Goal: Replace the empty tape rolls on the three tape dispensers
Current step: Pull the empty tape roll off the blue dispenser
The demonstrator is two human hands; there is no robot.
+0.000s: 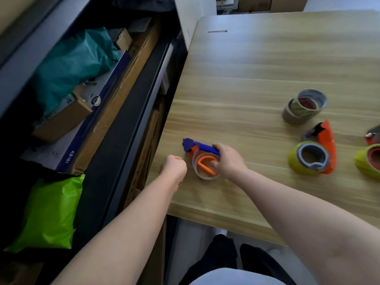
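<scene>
A blue and orange tape dispenser [197,150] lies on the wooden table [257,75] near its left edge, with a clear tape roll [202,175] on its orange hub. My right hand [228,160] grips the dispenser's blue body, thumb down by the roll. My left hand [173,167] is curled in a fist just left of the roll; what it pinches, if anything, cannot be told. An orange dispenser with a yellow roll [312,157] lies at the right. A second yellow roll on a dispenser [368,163] is cut by the right edge.
Two empty cardboard tape cores [302,105] lean together at the mid right of the table. Left of the table, a dark shelf [123,124] holds cardboard boxes, a teal bag [76,64] and a bright green bag [49,214]. My dark trousers show below the table edge.
</scene>
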